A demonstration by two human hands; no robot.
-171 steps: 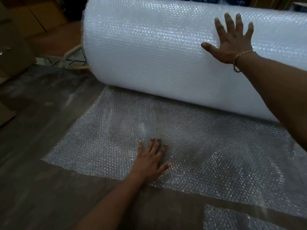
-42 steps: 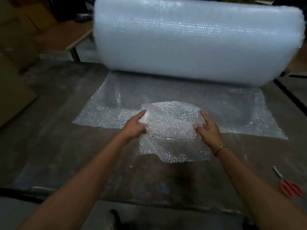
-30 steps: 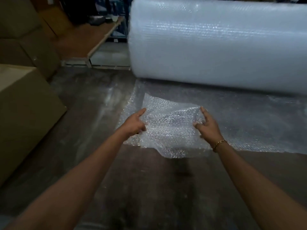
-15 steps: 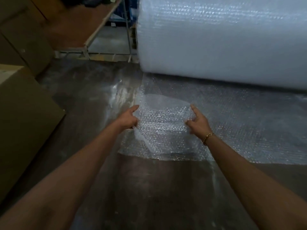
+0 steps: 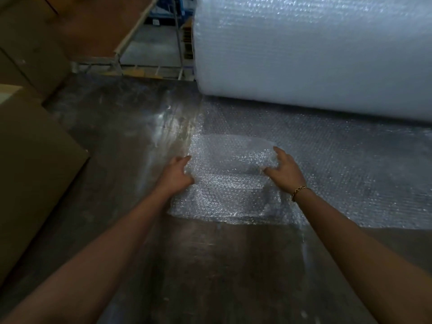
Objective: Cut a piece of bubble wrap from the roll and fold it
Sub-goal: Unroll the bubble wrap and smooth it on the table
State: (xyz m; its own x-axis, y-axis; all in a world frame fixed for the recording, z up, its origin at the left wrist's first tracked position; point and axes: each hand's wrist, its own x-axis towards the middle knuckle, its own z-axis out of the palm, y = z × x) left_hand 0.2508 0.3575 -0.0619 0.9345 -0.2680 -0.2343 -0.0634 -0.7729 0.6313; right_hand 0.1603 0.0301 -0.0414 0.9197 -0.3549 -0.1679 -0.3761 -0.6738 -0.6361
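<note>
On the dark work table [image 5: 210,265], at its far side, a large white roll of bubble wrap [image 5: 315,54] is laid on its side. At the left, a brown cardboard box [image 5: 35,171] is seen. From under the roll, an unrolled sheet [image 5: 350,171] is spread flat over the table toward the person. On the near left corner of this sheet the cut piece [image 5: 229,183] is placed, doubled over so that more than one layer is seen. Its left edge is gripped by the left hand [image 5: 176,174], with the fingers curled on it, and its right edge is held by the right hand [image 5: 284,171] between the thumb and the bent fingers. A thin gold bracelet [image 5: 300,190] is worn on the right wrist.
</note>
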